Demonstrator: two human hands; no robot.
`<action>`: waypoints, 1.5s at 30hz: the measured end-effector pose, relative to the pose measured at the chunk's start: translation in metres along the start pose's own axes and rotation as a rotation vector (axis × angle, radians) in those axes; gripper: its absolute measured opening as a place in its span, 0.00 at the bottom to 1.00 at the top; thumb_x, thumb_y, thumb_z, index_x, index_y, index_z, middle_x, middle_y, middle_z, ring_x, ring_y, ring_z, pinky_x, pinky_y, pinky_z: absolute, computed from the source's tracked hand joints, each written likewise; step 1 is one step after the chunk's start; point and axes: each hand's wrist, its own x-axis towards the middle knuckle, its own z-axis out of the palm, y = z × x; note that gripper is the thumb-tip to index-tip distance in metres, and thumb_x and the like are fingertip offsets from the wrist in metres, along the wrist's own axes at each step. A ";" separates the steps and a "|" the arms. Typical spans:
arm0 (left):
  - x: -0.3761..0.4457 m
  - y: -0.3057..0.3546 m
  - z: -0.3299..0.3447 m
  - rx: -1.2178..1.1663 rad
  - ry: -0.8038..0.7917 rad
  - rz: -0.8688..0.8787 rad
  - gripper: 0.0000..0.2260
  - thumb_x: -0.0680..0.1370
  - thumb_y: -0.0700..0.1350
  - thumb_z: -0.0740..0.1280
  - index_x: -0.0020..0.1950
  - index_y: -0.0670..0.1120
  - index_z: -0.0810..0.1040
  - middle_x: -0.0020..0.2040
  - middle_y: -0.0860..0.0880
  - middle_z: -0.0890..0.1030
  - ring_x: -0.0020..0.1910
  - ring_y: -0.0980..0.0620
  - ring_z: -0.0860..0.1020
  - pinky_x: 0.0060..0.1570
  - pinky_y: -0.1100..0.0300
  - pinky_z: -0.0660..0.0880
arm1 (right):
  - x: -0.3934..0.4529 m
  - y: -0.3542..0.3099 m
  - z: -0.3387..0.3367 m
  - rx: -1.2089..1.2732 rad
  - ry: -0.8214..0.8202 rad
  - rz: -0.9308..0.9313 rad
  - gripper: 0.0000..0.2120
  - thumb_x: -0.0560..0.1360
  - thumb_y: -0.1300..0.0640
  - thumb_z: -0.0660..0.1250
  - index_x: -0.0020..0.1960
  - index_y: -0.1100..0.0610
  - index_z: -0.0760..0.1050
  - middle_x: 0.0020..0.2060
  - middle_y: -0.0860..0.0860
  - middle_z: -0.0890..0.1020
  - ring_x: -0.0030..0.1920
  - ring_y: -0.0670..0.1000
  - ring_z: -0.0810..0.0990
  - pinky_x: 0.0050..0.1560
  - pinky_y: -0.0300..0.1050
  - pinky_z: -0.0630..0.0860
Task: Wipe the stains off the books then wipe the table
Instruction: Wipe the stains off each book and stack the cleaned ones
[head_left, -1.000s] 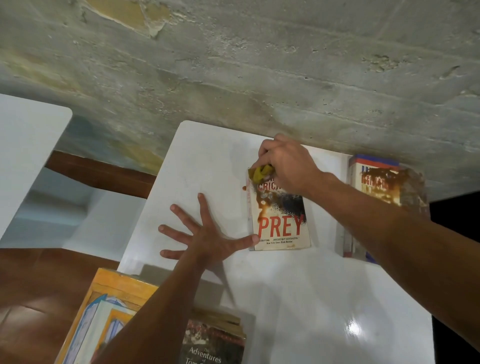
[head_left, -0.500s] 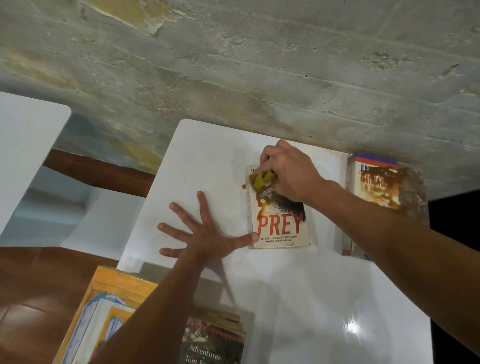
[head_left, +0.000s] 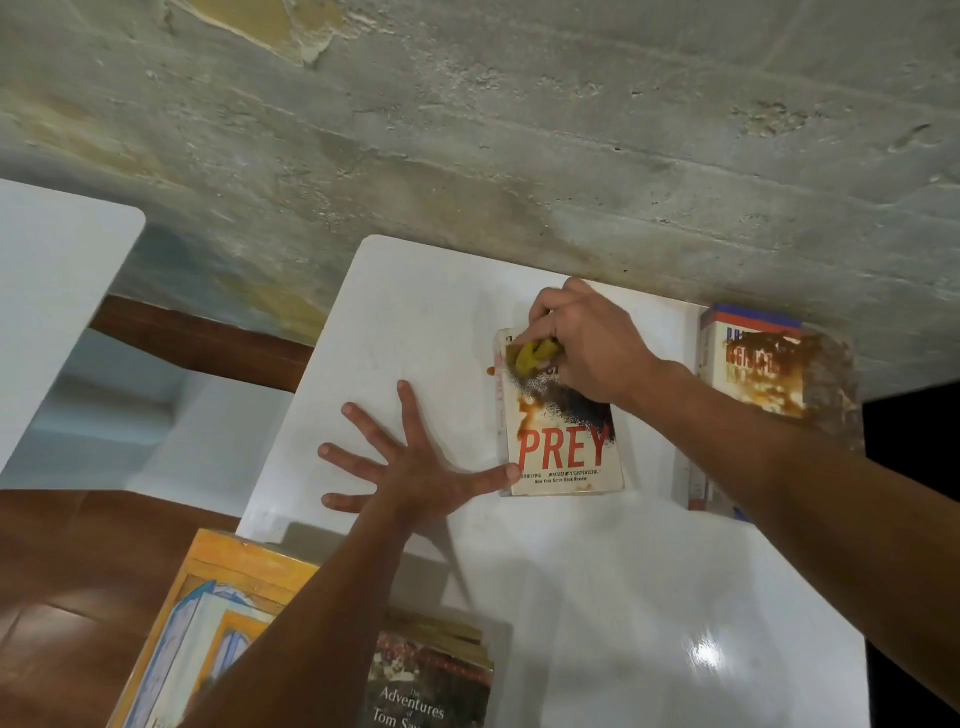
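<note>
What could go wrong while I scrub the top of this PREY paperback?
1. Only the left hand thumb touches the PREY paperback, at its near corner, so scrubbing may slide it.
2. The yellow cloth in the right hand could smear the brown stain downward.
3. The brown drop on the white table may spread.

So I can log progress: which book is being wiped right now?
The PREY book, mid-table: the right hand rubs a yellow cloth on its cover.
</note>
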 end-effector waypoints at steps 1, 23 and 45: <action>0.000 0.000 0.000 0.004 0.004 -0.002 0.70 0.45 0.82 0.64 0.69 0.65 0.19 0.68 0.47 0.14 0.72 0.32 0.23 0.68 0.25 0.36 | -0.002 -0.003 0.001 0.000 -0.057 -0.036 0.16 0.71 0.61 0.75 0.58 0.49 0.83 0.51 0.47 0.80 0.50 0.50 0.71 0.41 0.43 0.67; -0.001 0.001 -0.004 -0.002 -0.047 -0.008 0.70 0.46 0.81 0.66 0.68 0.65 0.18 0.66 0.46 0.13 0.71 0.31 0.22 0.67 0.25 0.35 | -0.015 -0.009 0.000 0.177 -0.146 0.133 0.14 0.76 0.47 0.70 0.60 0.47 0.82 0.42 0.47 0.73 0.44 0.49 0.75 0.45 0.47 0.75; 0.001 0.000 -0.001 0.001 -0.018 -0.012 0.70 0.45 0.82 0.65 0.67 0.67 0.18 0.66 0.47 0.13 0.71 0.31 0.22 0.67 0.25 0.35 | -0.002 -0.004 0.006 0.320 0.046 0.178 0.13 0.73 0.52 0.74 0.57 0.51 0.83 0.41 0.49 0.75 0.44 0.51 0.75 0.48 0.51 0.77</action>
